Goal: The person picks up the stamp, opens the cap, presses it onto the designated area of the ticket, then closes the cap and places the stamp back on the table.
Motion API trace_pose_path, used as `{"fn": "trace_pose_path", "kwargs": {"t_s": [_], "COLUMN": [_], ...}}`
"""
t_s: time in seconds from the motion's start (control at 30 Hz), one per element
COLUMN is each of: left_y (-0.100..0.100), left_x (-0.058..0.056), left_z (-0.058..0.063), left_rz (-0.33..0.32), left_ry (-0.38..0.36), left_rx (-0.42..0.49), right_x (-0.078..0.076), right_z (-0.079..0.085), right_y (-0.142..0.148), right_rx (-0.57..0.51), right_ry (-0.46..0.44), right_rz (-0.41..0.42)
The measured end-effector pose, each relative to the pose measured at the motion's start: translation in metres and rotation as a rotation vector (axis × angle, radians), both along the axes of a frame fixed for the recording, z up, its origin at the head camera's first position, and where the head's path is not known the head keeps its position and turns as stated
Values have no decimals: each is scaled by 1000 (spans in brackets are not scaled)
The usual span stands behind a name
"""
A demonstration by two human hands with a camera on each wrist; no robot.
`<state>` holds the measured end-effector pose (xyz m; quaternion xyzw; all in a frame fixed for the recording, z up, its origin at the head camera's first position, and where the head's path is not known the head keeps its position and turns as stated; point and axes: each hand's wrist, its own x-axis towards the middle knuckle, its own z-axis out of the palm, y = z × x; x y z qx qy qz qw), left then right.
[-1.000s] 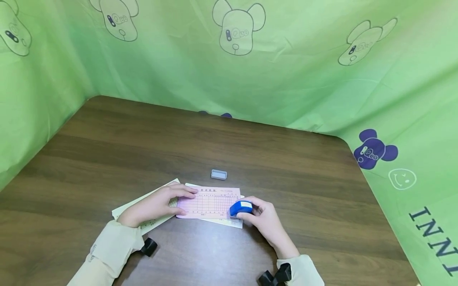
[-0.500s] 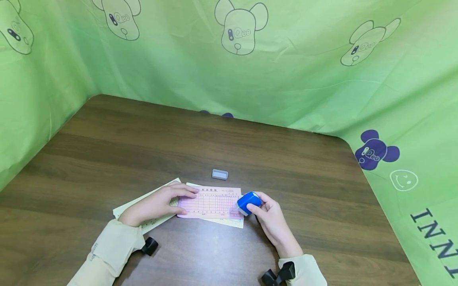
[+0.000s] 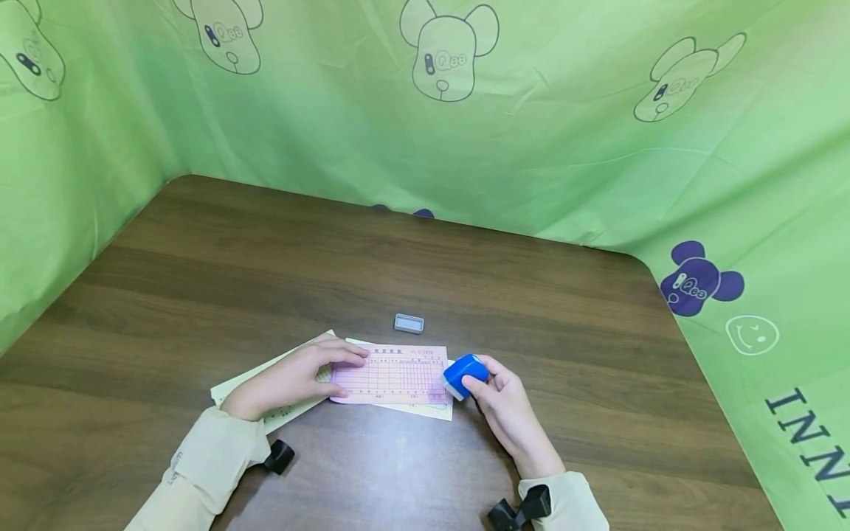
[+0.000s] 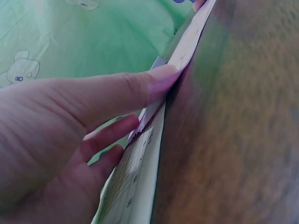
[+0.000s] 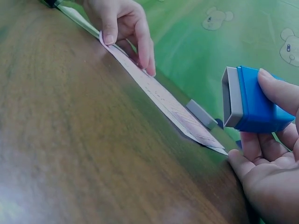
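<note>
gripping blue stamp (image 3: 466,375) in right hand (image 3: 510,405), closed firmly with thumb on one face and fingers curled against the other. held tilted at right end of pink form (image 3: 398,376), with pale base turned toward the paper in head view. in right wrist view, raised off the paper with a visible gap, base facing sideways toward the form. lowest finger reaching down close to the paper's right end (can't tell if touching).

resting left hand (image 3: 302,374) on left end of pink form, fairly open, with thumb at near edge and fingers laid over toward far edge, leaving a wide gap between. touching the form with thumb tip, clear in left wrist view.

under pink form: pale sheet (image 3: 434,413), set at an angle, poking out at far left corner and along near right edge. to the left, below left hand and wrist: greenish printed sheet (image 3: 284,414), slanted, with left end of pink form over its right end.

just beyond pink form: small grey tray (image 3: 409,323), rectangular, lying flat on brown wood-grain worktop (image 3: 299,280). all round the back and sides: green cloth (image 3: 332,133) with bear outlines. at both cuffs: light sleeves (image 3: 219,461) and black wrist mounts (image 3: 280,457).
</note>
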<state>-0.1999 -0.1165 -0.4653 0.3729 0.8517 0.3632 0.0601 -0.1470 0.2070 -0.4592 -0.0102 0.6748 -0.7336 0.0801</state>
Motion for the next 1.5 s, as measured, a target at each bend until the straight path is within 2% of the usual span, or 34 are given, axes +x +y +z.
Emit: {"fn": "trace_pose_path", "kwargs": {"t_s": [0.27, 0.4, 0.57, 0.7, 0.9, 1.03, 1.27, 1.5], "left_y": [-1, -2, -5, -8, -19, -34, -71, -101], "left_x": [2, 3, 3, 3, 1, 2, 18, 43], "left_z": [4, 8, 13, 17, 25, 34, 39, 38], "left_rz": [29, 68, 97, 130, 169, 240, 375, 465], "left_ry": [-19, -78, -96, -118, -104, -72, -72, -94], "left_rx": [51, 126, 240, 277, 296, 303, 238, 148], "right_x": [0, 0, 0, 0, 0, 1, 2, 1], "right_z": [3, 4, 6, 6, 4, 2, 3, 4], "right_y": [-1, -1, -1, -1, -1, -1, -1, -1], "right_rx": [3, 2, 4, 3, 1, 0, 17, -1], "right_ry": [-25, -24, -31, -36, -41, -56, -69, -63], "right_rz": [-11, -9, -11, -10, -22, -28, -48, -36]}}
